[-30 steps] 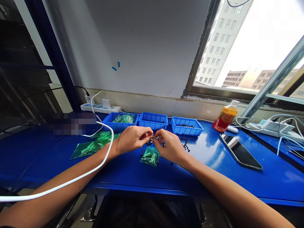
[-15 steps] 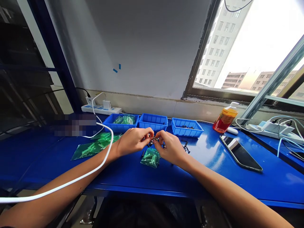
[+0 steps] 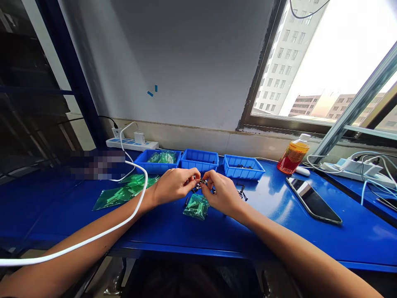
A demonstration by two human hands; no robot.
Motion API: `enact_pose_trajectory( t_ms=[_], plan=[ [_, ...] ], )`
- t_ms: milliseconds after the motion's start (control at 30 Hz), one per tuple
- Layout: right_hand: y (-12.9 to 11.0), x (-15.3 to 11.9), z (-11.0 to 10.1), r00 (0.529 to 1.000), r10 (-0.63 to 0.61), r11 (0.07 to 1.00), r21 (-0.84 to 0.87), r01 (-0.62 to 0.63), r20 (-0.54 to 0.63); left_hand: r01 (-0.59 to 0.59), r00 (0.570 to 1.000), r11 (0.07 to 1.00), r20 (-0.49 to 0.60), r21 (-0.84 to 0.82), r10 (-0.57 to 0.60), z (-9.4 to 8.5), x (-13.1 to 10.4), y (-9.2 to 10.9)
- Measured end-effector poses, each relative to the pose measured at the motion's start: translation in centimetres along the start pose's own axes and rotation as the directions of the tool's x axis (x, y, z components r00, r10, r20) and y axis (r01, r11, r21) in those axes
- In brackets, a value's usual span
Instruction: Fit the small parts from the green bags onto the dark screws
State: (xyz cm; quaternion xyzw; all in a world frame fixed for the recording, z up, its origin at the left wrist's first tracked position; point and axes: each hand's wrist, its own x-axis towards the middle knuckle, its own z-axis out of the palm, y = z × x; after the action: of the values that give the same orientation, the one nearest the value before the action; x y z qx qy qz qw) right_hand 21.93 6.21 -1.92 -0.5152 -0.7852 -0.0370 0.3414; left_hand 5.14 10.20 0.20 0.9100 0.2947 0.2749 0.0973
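My left hand (image 3: 178,184) and my right hand (image 3: 223,191) meet above the blue table, fingertips nearly touching. Between them is a small shiny metal part (image 3: 203,181), pinched from both sides; its exact kind is too small to make out. Under the fingers lie more small dark and shiny pieces, partly hidden. A small green plastic bag (image 3: 196,207) with pale strips inside lies just below my hands. Several black screws (image 3: 242,192) lie loose to the right of my right hand. Larger green bags (image 3: 124,192) lie beyond my left forearm.
Three blue bins stand along the back: a left bin (image 3: 142,167) with green bags, a middle bin (image 3: 200,164), and a right bin (image 3: 245,171) with small dark parts. A phone (image 3: 313,200) and a bottle (image 3: 293,155) are at right. A white cable (image 3: 136,209) crosses my left forearm.
Both hands keep nearly the same place and pinch; the shiny part between the fingertips shows slightly differently. The view has shifted very slightly.
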Motion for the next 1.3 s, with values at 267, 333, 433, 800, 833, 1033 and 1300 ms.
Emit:
enact_pose_trajectory(
  t_ms=[267,333,433,800,833,1033,1300],
  plan=[
    [-0.37,0.15,-0.31,0.999,0.031,0.999,-0.018,-0.031,0.009,0.01,1.0,1.0,-0.015,-0.019,-0.011,0.05,0.03,-0.19],
    [-0.41,0.14,-0.34,1.0,0.028,1.0,-0.014,-0.028,0.011,-0.001,1.0,1.0,-0.021,-0.012,0.001,0.02,0.03,-0.21],
    [-0.37,0.09,-0.32,1.0,0.021,1.0,-0.014,-0.021,0.004,-0.011,1.0,1.0,-0.024,-0.007,0.011,-0.04,0.03,-0.21],
    [-0.15,0.08,-0.18,1.0,0.001,1.0,-0.018,-0.001,0.006,0.007,1.0,1.0,-0.006,0.015,-0.007,-0.08,-0.01,-0.18],
    [-0.17,0.09,-0.2,1.0,0.001,1.0,-0.019,-0.001,0.009,0.012,1.0,1.0,0.002,0.017,-0.012,-0.06,0.0,-0.18],
    [-0.4,0.14,-0.38,1.0,0.01,1.0,-0.021,-0.009,0.022,0.015,1.0,1.0,0.016,-0.017,-0.015,0.0,0.08,-0.25],
    [-0.34,0.09,-0.38,1.0,0.015,1.0,-0.017,-0.014,0.016,-0.021,1.0,1.0,-0.001,-0.004,0.021,0.03,0.01,-0.42]
  ],
)
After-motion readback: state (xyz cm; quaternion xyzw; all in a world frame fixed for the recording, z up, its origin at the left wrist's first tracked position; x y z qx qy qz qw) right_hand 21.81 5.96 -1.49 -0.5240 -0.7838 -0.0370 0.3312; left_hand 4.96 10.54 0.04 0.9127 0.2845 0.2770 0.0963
